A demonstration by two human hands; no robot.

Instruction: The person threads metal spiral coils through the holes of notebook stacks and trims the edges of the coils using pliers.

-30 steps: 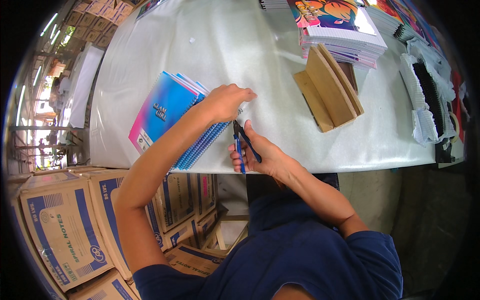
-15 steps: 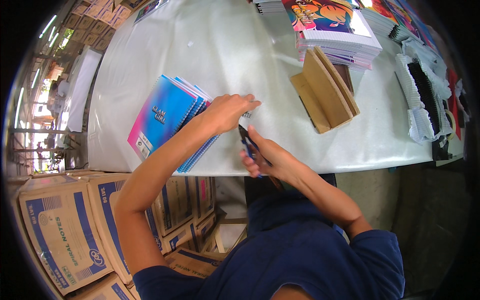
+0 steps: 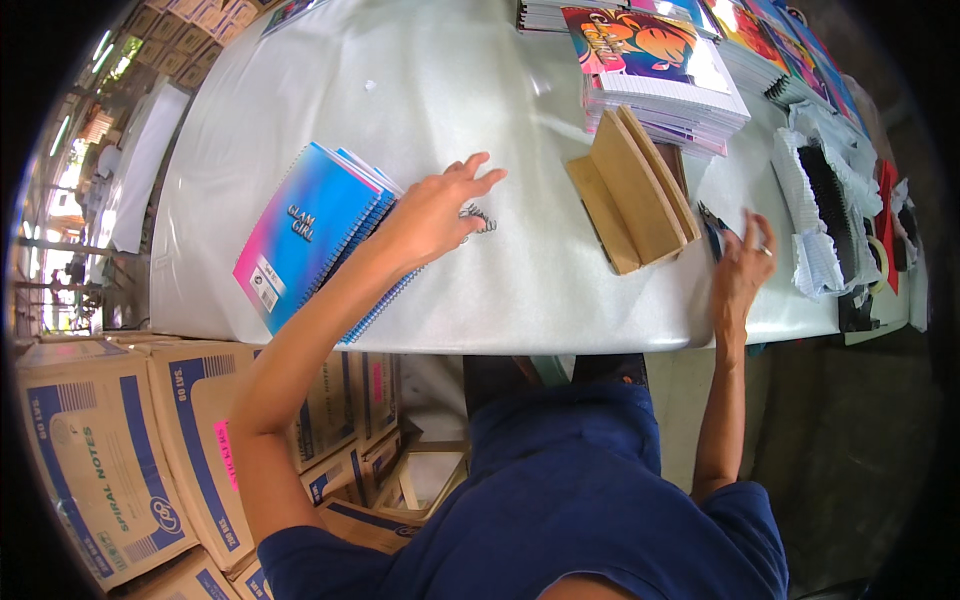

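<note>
While the desk [image 3: 450, 310], covered in shiny white sheeting, carries the work, one crinkled white wrapping [image 3: 806, 268] between two and three o'clock holds dark ribbed coils [image 3: 825, 190], too bunched to count. At least six brown cardboard cartons with blue bands [image 3: 110, 480] sit around eight o'clock, their contents hidden.

One short coil of thin dark wire [image 3: 485, 220] lies at twelve o'clock, just beside the thumb of the left hand [image 3: 435, 212], whose fingers are spread; I cannot tell whether they touch. One pair of dark-nosed pliers [image 3: 712, 222] lies between two and three o'clock, partly behind the right hand [image 3: 743, 265]; its fingers are bent and loosely spread, contact unclear.

At least two blue-and-pink spiral notebooks [image 3: 325, 215] are stacked at ten o'clock, and one angled brown board stand [image 3: 640, 195] is at two.
</note>
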